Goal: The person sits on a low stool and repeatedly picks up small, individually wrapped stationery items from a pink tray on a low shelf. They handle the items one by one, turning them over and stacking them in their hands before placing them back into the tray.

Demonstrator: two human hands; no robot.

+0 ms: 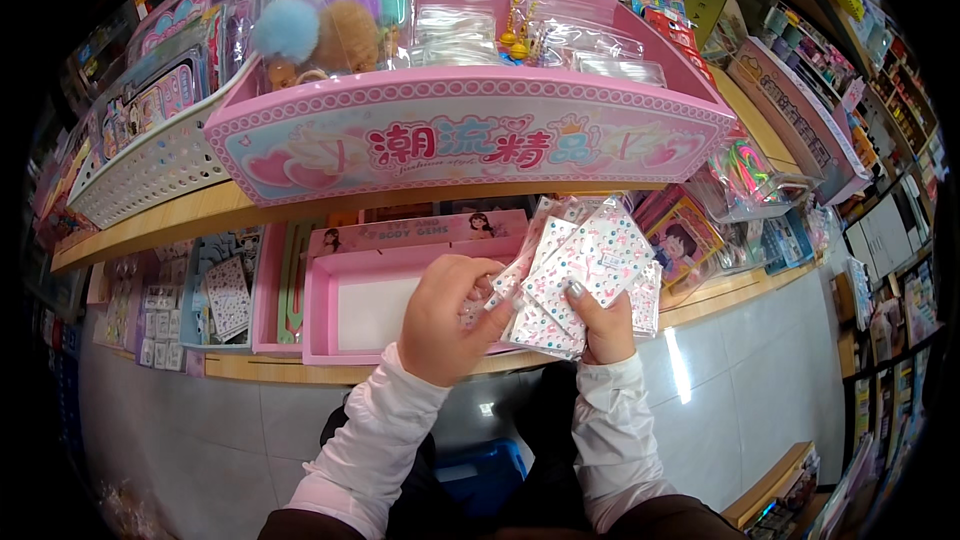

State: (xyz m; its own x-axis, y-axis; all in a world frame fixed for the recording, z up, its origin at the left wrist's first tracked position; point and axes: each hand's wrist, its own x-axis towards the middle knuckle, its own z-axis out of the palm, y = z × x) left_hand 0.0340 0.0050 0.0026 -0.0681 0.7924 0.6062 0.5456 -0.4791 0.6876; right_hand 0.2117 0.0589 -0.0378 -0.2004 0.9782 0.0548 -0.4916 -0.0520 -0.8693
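Observation:
A fanned stack of gem sticker sheets (600, 251) in clear wrapping is gripped by my right hand (606, 322), its thumb pressed on the top sheet. The sheets carry small pink, blue and white dots. At the stack's left side, my left hand (450, 319) has its fingers curled around the edge of some sheets; the fingertips are partly hidden. Below and left of the stack is a pink cardboard display box (322, 307) with a white bottom, a printed header and a bare interior on its left side. My left hand covers part of it.
Above, a wooden shelf (217, 202) bears a large pink display box (480, 127) with pompom keychains (285, 30) and bagged trinkets. A white perforated basket (161, 165) stands left. More boxes of stickers (227, 296) line the lower shelf. A blue basket (480, 472) sits on the floor between my legs.

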